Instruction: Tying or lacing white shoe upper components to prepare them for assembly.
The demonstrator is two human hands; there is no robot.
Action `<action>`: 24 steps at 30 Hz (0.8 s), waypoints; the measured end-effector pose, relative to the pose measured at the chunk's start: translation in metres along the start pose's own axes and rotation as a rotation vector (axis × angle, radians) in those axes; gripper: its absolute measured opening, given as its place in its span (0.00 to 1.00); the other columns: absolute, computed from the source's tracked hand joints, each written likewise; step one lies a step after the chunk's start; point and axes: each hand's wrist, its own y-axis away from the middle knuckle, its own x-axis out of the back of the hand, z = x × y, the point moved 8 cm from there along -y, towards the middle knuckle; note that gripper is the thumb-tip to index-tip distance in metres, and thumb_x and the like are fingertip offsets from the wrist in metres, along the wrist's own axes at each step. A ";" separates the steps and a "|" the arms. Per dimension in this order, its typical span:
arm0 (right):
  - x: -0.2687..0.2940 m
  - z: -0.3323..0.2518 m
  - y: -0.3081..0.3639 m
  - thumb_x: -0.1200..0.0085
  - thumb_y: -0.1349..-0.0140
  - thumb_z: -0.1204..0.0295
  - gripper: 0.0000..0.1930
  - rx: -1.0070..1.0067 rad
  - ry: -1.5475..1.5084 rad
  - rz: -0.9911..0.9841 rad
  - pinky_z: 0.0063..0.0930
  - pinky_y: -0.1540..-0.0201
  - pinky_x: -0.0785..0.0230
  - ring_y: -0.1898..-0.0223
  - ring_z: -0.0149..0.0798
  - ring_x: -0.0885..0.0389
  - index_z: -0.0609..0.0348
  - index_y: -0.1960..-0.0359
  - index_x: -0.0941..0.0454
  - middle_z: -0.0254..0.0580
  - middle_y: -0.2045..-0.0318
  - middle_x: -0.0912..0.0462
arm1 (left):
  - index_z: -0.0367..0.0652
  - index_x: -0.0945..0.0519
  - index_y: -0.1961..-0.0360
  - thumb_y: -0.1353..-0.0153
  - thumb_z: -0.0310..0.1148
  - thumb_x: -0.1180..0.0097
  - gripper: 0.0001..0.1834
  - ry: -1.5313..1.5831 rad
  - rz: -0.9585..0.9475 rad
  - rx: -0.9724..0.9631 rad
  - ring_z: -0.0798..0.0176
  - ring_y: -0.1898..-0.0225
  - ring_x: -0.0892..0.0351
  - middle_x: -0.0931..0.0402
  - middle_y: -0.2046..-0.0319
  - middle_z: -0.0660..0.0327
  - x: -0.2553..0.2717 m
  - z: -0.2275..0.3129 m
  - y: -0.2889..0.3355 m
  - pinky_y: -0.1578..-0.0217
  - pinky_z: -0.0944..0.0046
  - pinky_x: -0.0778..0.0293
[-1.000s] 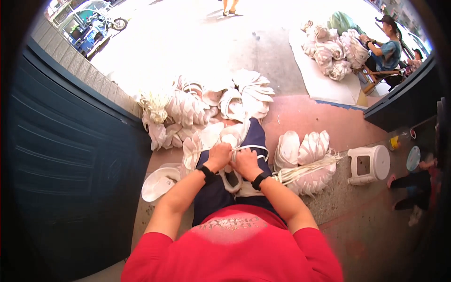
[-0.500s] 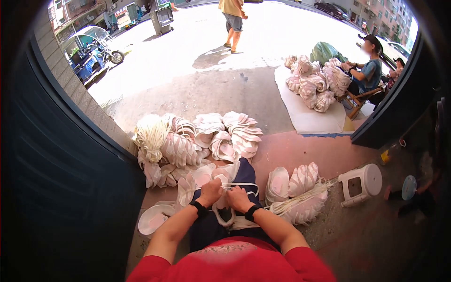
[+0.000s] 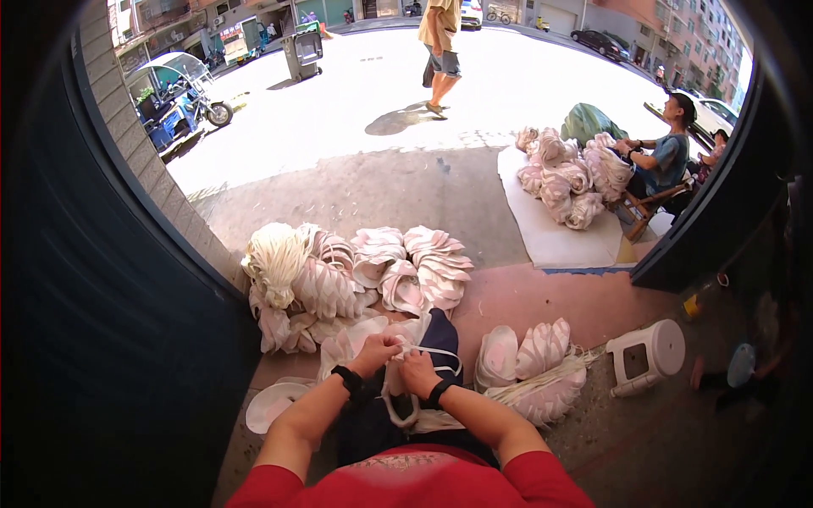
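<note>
Above my lap, my left hand and my right hand are close together, fingers pinched on a thin white cord. The cord loops out to the right past my right hand. Under my hands hangs a pale shoe upper, partly hidden by my fingers, its rounded white edge resting on my dark trousers. Just beyond my left hand lie more white-and-pink shoe uppers. A flat pale piece sits on the floor beside my left forearm.
Stacked uppers and a bundle of cream cords lie ahead. Right of my knee are more uppers with cords, then a white stool. Dark doors flank me. A seated person works beside another pile.
My hands have drawn closer together, and the stretch of cord between them has shortened. My view has tilted up slightly. Outside, the walking person has moved to the right.
</note>
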 end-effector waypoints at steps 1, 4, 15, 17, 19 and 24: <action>0.001 -0.001 -0.002 0.51 0.57 0.68 0.06 0.034 -0.001 0.027 0.31 0.66 0.40 0.62 0.38 0.31 0.52 0.78 0.23 0.38 0.72 0.26 | 0.39 0.23 0.75 0.51 0.31 0.43 0.06 0.040 -0.035 0.026 0.77 0.80 0.35 0.30 0.82 0.70 0.000 0.001 -0.001 0.78 0.76 0.37; -0.002 -0.005 0.005 0.51 0.57 0.70 0.05 0.259 -0.007 0.092 0.29 0.66 0.40 0.64 0.36 0.31 0.52 0.79 0.23 0.36 0.72 0.27 | 0.40 0.23 0.77 0.52 0.30 0.43 0.05 0.072 -0.120 0.076 0.79 0.82 0.36 0.31 0.84 0.71 -0.006 0.024 -0.002 0.80 0.77 0.39; 0.210 0.018 0.089 0.46 0.55 0.75 0.05 0.196 -0.443 0.695 0.28 0.69 0.41 0.72 0.38 0.33 0.55 0.74 0.28 0.36 0.77 0.32 | 0.38 0.21 0.73 0.57 0.31 0.42 0.09 -0.512 -0.603 -0.035 0.73 0.82 0.30 0.26 0.83 0.65 -0.077 0.018 -0.022 0.80 0.72 0.34; 0.263 0.050 0.116 0.44 0.53 0.74 0.05 0.018 -0.363 0.951 0.29 0.71 0.42 0.75 0.39 0.34 0.57 0.74 0.27 0.37 0.79 0.33 | 0.39 0.20 0.74 0.58 0.32 0.42 0.09 -0.577 -0.572 -0.055 0.70 0.81 0.28 0.25 0.83 0.62 -0.078 0.019 -0.025 0.77 0.69 0.32; 0.302 0.076 0.149 0.46 0.50 0.73 0.04 -0.175 -0.335 1.139 0.29 0.71 0.42 0.74 0.38 0.35 0.59 0.75 0.28 0.37 0.78 0.34 | 0.41 0.20 0.74 0.58 0.33 0.43 0.09 -0.778 -0.571 -0.086 0.64 0.78 0.26 0.24 0.81 0.58 -0.083 0.014 -0.029 0.74 0.66 0.31; 0.346 0.102 0.228 0.54 0.41 0.61 0.15 -0.389 -0.315 1.583 0.27 0.67 0.43 0.72 0.34 0.38 0.61 0.78 0.33 0.34 0.77 0.39 | 0.43 0.21 0.74 0.59 0.33 0.44 0.09 -0.928 -0.576 -0.145 0.55 0.70 0.23 0.23 0.75 0.54 -0.094 0.007 -0.029 0.70 0.61 0.29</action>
